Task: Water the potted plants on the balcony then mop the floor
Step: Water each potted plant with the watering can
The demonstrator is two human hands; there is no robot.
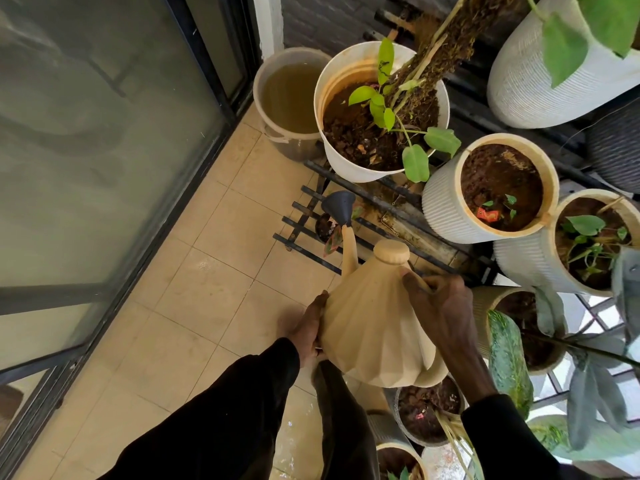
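1. The beige faceted watering can [367, 327] is held above the tiled floor [214, 278], in front of the person, just beside the black metal rack [301, 216] of plants.
2. The right hand [440, 313] grips the can's handle near the lid, fingers curled round it.
3. The left hand [308, 327] presses against the can's left side, its fingers laid fairly straight along the wall.
4. The spout points away from the person, and its grey rose [337, 206] hangs over a small dark pot [323, 228] with reddish leaves at the rack's low end.
5. A large white pot [346, 161] with a leafy climber stands on the rack, and a ribbed pot [443, 206] sits to its right.
6. A bucket [298, 147] of murky water sits in the corner, touching the white pot.
7. A sliding glass door [104, 150] fills the left.
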